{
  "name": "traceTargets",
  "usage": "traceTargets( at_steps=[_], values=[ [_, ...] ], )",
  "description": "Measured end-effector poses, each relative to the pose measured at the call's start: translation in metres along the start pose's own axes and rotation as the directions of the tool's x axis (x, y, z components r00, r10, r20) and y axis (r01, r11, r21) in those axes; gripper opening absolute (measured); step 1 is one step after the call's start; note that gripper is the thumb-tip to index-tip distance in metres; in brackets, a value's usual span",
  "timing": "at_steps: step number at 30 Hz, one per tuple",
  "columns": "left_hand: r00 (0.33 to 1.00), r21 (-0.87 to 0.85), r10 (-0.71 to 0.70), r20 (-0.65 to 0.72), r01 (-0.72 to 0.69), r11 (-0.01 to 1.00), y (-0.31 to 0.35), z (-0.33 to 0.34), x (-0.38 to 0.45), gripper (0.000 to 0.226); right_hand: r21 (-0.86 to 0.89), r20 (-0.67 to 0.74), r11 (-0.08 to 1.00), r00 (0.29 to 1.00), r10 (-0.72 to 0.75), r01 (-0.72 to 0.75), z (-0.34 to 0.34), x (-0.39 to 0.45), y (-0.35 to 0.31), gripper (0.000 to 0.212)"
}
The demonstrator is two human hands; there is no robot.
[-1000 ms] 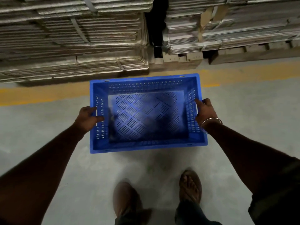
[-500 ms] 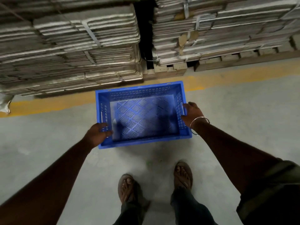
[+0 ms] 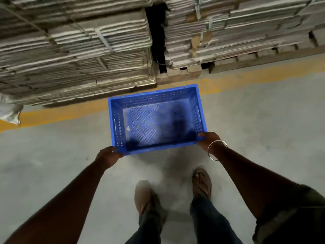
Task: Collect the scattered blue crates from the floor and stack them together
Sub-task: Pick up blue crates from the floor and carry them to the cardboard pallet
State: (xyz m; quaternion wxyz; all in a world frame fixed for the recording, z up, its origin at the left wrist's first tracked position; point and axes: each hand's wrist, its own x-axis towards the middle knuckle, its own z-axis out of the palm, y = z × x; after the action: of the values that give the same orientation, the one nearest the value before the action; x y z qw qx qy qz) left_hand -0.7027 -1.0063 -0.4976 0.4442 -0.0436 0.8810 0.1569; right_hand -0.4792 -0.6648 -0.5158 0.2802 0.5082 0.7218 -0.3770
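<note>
One empty blue crate (image 3: 154, 120) with slotted walls and a perforated bottom sits low over the grey floor, ahead of my feet. My left hand (image 3: 109, 154) grips its near left corner at the rim. My right hand (image 3: 208, 140), a metal bangle on the wrist, grips the near right corner. Both arms are stretched forward and down. I cannot tell whether the crate rests on the floor or hangs just above it. No other crate is in view.
Strapped stacks of flattened cardboard (image 3: 75, 55) on wooden pallets (image 3: 184, 73) stand right behind the crate, with a dark gap between two stacks. A yellow floor line (image 3: 58, 113) runs along them. A white sack (image 3: 10, 113) lies at the left. My sandalled feet (image 3: 201, 180) are behind the crate.
The crate has moved away from me and down towards the floor. My hands slid from the side handles to the near corners of the rim.
</note>
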Motion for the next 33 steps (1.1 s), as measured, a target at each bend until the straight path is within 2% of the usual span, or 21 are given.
traceTargets(
  at_steps=[4,7,9,11,13,14,17,23,25,28,31,33],
  values=[
    [0.998,-0.103,-0.054,-0.031,0.05,0.993,-0.032,0.027,0.081,0.051,-0.021,0.002,0.999,1.0,0.026,-0.026,0.026,0.059,0.015,0.061],
    [0.995,-0.171,-0.096,0.027,0.099,0.98,-0.02,0.042,0.076,0.03,-0.015,-0.026,0.999,0.999,0.045,-0.045,0.033,0.084,0.021,0.064],
    [0.99,-0.226,-0.137,0.024,0.139,0.964,-0.019,0.054,0.072,0.027,-0.021,-0.043,0.998,0.998,0.054,-0.055,0.033,0.093,0.02,0.055],
    [0.99,-0.257,-0.136,0.028,0.139,0.956,-0.028,0.062,0.081,0.051,-0.038,-0.056,0.997,0.997,0.058,-0.06,0.03,0.099,0.016,0.051],
    [0.993,-0.269,-0.114,0.033,0.118,0.956,-0.047,0.069,0.1,0.078,-0.052,-0.059,0.997,0.997,0.047,-0.05,0.027,0.103,0.012,0.06],
    [0.993,-0.263,-0.115,0.028,0.119,0.958,-0.055,0.073,0.108,0.076,-0.048,-0.062,0.997,0.997,0.049,-0.052,0.028,0.105,0.012,0.063],
    [0.986,-0.251,-0.16,0.038,0.164,0.954,-0.037,0.064,0.08,0.051,-0.05,-0.092,0.998,0.995,0.041,-0.046,0.027,0.103,0.012,0.058],
    [0.986,-0.215,-0.141,0.089,0.157,0.964,-0.039,0.063,0.079,0.059,-0.07,-0.133,0.998,0.991,-0.012,0.002,0.034,0.102,0.02,0.061],
    [0.99,-0.098,-0.123,0.068,0.129,0.987,-0.038,0.063,0.076,0.07,-0.075,-0.127,0.997,0.992,-0.019,0.009,0.036,0.099,0.019,0.065],
    [1.0,0.223,0.012,0.022,-0.017,0.975,-0.02,0.059,0.047,0.062,-0.118,-0.115,0.993,0.992,-0.042,0.028,0.031,0.083,0.016,0.065],
    [0.984,0.276,0.168,0.061,-0.179,0.944,0.001,0.052,0.013,0.07,-0.096,-0.118,0.993,0.99,-0.079,0.067,0.016,0.056,0.01,0.067],
    [0.973,0.277,0.205,0.109,-0.228,0.933,0.017,0.043,-0.018,0.071,-0.08,-0.127,0.992,0.985,-0.112,0.103,-0.001,0.03,0.005,0.072]
  ],
)
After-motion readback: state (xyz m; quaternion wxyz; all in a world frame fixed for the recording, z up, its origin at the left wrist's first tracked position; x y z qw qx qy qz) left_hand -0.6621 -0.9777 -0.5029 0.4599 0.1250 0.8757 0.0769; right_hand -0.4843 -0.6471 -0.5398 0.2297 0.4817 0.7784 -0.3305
